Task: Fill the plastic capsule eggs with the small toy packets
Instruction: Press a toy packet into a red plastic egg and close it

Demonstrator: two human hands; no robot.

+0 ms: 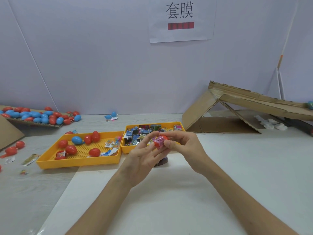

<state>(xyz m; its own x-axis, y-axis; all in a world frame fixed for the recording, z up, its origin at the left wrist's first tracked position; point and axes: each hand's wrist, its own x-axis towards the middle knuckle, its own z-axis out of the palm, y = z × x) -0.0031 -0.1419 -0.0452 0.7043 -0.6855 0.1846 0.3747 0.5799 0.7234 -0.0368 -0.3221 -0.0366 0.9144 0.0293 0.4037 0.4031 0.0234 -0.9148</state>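
Both my hands meet above the table just in front of the right yellow tray. My left hand cradles a red capsule egg half from below. A pink toy packet sits in that half, and my right hand pinches the half and packet from the right. The right tray holds several small toy packets. The left yellow tray holds several red eggs and one blue egg. A dark object lies on the table under my hands, mostly hidden.
A cardboard flat at the far left carries a heap of red and blue eggs. Loose eggs and wrappers lie on the left of the table. A folded cardboard ramp stands at the right. A paper sign hangs on the wall.
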